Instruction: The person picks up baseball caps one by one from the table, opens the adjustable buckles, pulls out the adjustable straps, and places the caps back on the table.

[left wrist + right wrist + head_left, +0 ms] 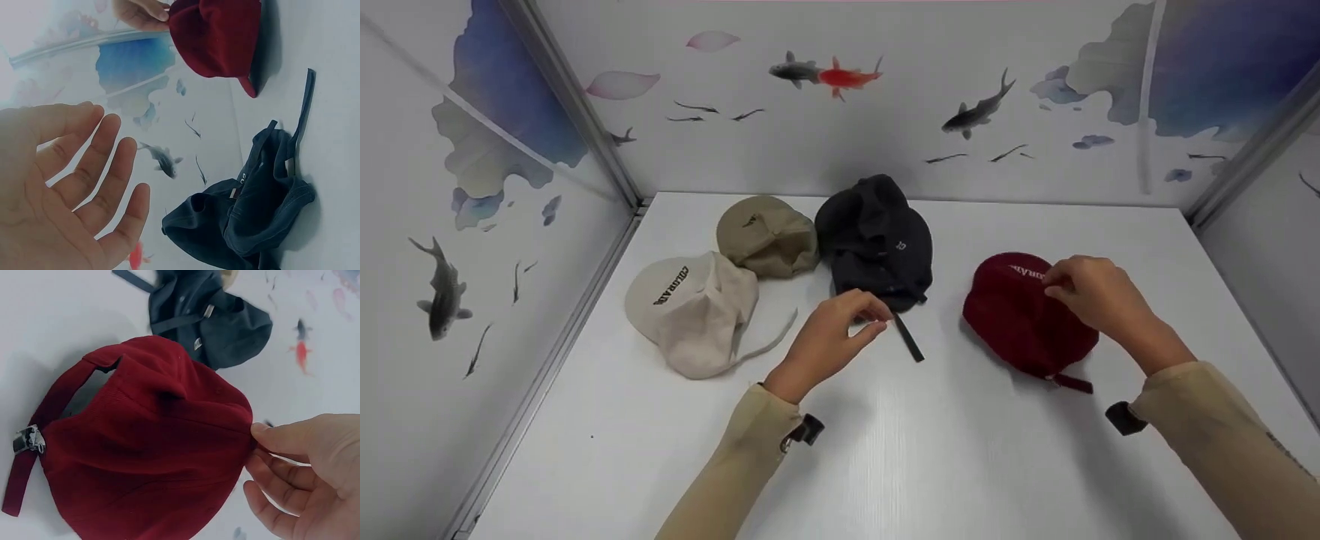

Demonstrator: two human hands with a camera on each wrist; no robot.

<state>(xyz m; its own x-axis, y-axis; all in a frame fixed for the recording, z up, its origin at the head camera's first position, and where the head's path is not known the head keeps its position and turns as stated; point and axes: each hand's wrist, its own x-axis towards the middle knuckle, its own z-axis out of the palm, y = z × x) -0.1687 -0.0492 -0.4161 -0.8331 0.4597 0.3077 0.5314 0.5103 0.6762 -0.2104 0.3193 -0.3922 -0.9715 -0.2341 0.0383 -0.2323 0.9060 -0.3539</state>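
Observation:
A dark red baseball cap (1020,322) with pale lettering sits on the right part of the white table. My right hand (1099,296) pinches the top of its crown between thumb and fingers; the right wrist view shows this grip on the red cloth, with the cap's strap and metal buckle (29,439) at the far side. My left hand (836,330) hovers in front of the dark navy cap (877,240), its fingers loosely bent and holding nothing. That cap's loose strap (908,337) reaches toward the table's front.
A cream cap (697,315) with dark lettering lies at the left, its strap stretched rightward. Behind it a khaki cap (769,236) touches or nearly touches the navy one. White walls (870,150) with painted fish enclose the table (930,457) at the back and sides.

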